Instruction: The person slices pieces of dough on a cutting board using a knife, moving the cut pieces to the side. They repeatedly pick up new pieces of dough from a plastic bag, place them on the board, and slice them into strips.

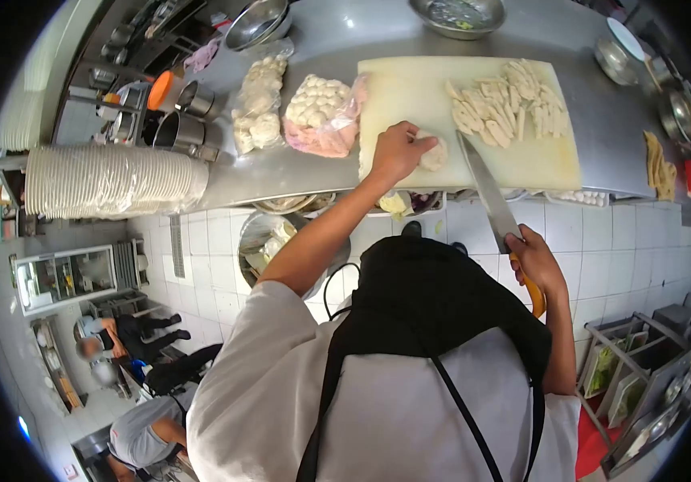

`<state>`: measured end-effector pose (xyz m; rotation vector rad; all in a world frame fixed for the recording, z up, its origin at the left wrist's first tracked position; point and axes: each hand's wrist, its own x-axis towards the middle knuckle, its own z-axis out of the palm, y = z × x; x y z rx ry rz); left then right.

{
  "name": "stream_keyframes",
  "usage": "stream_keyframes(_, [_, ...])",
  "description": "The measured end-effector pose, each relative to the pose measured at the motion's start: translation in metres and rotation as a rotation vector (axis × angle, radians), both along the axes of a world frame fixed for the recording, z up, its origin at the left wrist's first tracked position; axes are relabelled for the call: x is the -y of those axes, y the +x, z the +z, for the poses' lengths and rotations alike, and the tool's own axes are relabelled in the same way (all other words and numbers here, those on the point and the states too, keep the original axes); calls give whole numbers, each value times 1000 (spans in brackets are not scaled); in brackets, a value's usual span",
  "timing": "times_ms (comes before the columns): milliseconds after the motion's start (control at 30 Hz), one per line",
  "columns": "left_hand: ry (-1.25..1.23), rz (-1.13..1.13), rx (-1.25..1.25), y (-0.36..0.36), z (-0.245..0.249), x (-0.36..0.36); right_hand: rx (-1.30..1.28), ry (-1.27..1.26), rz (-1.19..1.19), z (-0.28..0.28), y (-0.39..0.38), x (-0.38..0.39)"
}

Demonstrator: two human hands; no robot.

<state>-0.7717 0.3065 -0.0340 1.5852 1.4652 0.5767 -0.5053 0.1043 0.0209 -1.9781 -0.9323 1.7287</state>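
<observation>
My left hand (398, 153) is closed on a pale, round piece of food (435, 155), holding it down near the front of the white cutting board (402, 88). In my right hand (535, 259) is a large kitchen knife (487, 191) with an orange-yellow handle. Its broad blade points away from me, the tip over the board just right of the round piece. A heap of pale cut strips (506, 104) covers the board's right part. Left of the board sit a clear bag of round whitish pieces (317, 103) and a second, longer bag (257, 104).
A metal bowl (458, 16) stands behind the board; another pair of bowls (257, 26) is at back left. Stacked plastic-wrapped white containers (112, 178) line the left edge. A yellow cloth (660, 167) lies at right. Below the counter is a large metal basin (253, 249). Other people sit at lower left.
</observation>
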Motion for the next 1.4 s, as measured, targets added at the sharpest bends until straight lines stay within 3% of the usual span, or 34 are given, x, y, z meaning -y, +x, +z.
stream_keyframes(100, [413,3,-205,3,-8,14,-35,-3,6,-2,9,6])
stream_keyframes(200, [224,158,-62,6,-14,25,-35,4,10,-1,19,11])
stream_keyframes(233, [109,231,111,14,-6,32,-40,7,11,-5,23,13])
stream_keyframes(367, [43,353,276,33,-7,44,-53,48,68,-13,37,17])
stream_keyframes(467, [458,206,-287,26,-7,37,-77,63,111,-16,41,19])
stream_keyframes(600, [774,198,-359,36,-2,2,-135,68,103,-13,44,22])
stream_keyframes(800, [633,122,-573,69,-24,-27,-231,91,144,-23,44,21])
stream_keyframes(933, [443,112,-495,71,-31,-26,-262,91,159,-30,43,19])
stream_keyframes(1400, [412,95,-504,73,-26,-19,-439,113,212,-53,35,0])
